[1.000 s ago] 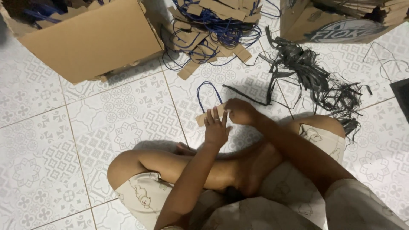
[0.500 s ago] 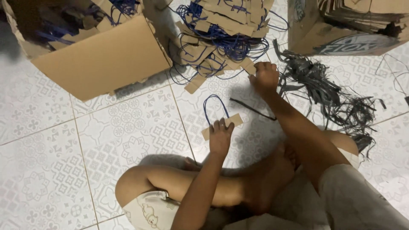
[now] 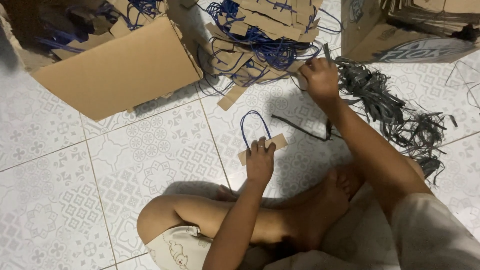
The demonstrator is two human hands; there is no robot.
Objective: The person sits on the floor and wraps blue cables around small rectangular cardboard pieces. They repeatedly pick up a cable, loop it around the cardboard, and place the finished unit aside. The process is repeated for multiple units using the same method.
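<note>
Left hand (image 3: 260, 162): fingers pressed flat on a card strip (image 3: 264, 148) lying on the floor tiles (image 3: 150, 165); blue cord loop (image 3: 254, 127) arcs up from the strip.

Right hand (image 3: 320, 77): reached out to the edge of the strip pile (image 3: 260, 40), fingers curled, seemingly pinching one piece; grip partly hidden.

Nearby: black strap scraps (image 3: 390, 107) just right of that hand; open box (image 3: 120, 70) at left, second box (image 3: 410, 30) at far right.

Risk: tangled blue cords may drag extra pieces off the pile; light pressure could let the strip slide on smooth tile.
</note>
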